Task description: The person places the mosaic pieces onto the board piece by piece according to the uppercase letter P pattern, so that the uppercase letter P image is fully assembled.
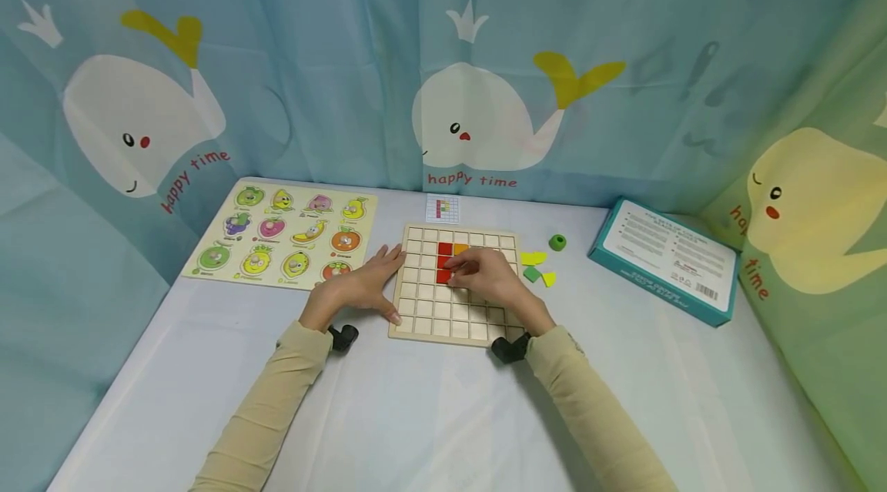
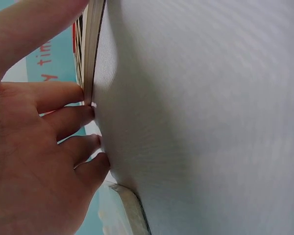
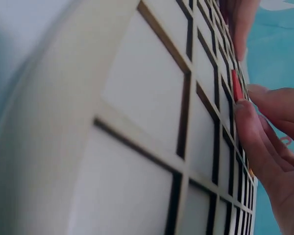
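Note:
A wooden grid board lies flat on the table, with red tiles in one column and an orange tile beside the top one. My right hand is over the board, its thumb and fingertips pinching a red tile low in that column. In the right wrist view that tile stands slightly proud of the grid, partly hidden by the fingers. My left hand rests along the board's left edge, thumb near the lower corner, fingers spread and fairly straight.
A fruit puzzle board lies at the left. A small pattern card is behind the grid board. Yellow pieces, a green piece and a green bead lie to its right. A teal box sits farther right, near the curtain.

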A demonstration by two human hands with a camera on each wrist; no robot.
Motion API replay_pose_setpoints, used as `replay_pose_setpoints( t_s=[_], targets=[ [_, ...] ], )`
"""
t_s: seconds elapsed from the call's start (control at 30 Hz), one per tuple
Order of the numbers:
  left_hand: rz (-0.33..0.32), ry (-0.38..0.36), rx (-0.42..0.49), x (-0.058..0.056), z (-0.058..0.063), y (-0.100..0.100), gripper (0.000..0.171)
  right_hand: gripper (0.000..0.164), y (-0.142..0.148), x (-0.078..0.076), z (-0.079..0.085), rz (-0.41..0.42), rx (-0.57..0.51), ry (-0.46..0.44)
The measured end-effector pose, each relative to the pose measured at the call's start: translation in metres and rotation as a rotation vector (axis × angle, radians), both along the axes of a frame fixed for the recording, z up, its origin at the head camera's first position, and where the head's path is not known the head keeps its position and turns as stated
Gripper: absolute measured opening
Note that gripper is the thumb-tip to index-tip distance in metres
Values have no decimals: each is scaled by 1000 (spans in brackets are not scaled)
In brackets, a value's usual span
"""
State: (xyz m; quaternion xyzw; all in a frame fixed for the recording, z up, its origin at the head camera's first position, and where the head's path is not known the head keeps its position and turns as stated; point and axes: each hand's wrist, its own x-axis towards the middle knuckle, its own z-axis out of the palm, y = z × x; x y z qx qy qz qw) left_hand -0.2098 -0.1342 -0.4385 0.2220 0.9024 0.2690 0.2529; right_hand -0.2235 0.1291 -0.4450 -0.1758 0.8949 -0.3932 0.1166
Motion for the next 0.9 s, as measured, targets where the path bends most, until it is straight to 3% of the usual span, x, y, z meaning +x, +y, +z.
replay_pose_setpoints(
  t_s=[0.17,0.53,0.9],
  targets=[
    [7,-5,-3,0,1,1,120,22,14,9,5,6,-22,18],
    [7,-7,-3,2,1,-3,121,17,58,30,11,-30,51,59],
    [6,-7,3,2,0,-1,122,14,96,48,7,-68,119,36]
  ],
)
